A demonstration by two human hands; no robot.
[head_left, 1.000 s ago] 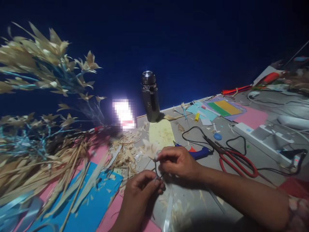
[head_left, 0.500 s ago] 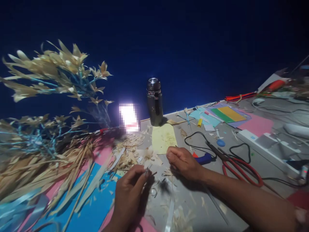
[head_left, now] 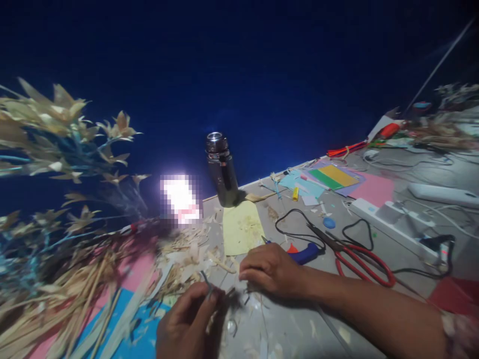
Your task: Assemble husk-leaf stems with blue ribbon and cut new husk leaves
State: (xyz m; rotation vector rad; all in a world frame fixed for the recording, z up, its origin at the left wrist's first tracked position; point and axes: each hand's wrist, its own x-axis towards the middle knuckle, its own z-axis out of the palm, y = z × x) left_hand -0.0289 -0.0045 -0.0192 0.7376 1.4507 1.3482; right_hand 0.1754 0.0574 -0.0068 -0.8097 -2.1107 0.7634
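Note:
My left hand [head_left: 190,316] is low in the middle, thumb and forefinger pinched on a thin grey-blue strip [head_left: 206,285] whose end sticks up. To its right my right hand [head_left: 271,269] hangs just over the table, palm down with fingers curled together; whatever they hold, if anything, is hidden. Dark little bits [head_left: 247,297] lie under its fingertips among pale scraps. A yellow sheet [head_left: 243,229] lies just beyond the right hand. Right beside that hand are a blue-handled tool [head_left: 305,254], probably a glue gun, and red-handled scissors [head_left: 368,264].
A dark flask [head_left: 223,174] stands at the table's back edge beside a bright blurred-out screen [head_left: 181,199]. Pale flowers on blue stems [head_left: 90,132] and dried husk strips [head_left: 48,299] fill the left. To the right are a white power strip [head_left: 396,229], cables and coloured papers [head_left: 337,177].
My view has turned slightly right. My right hand has come down and closer to my left hand, its fist now palm down. A pale flower between the hands no longer shows clearly.

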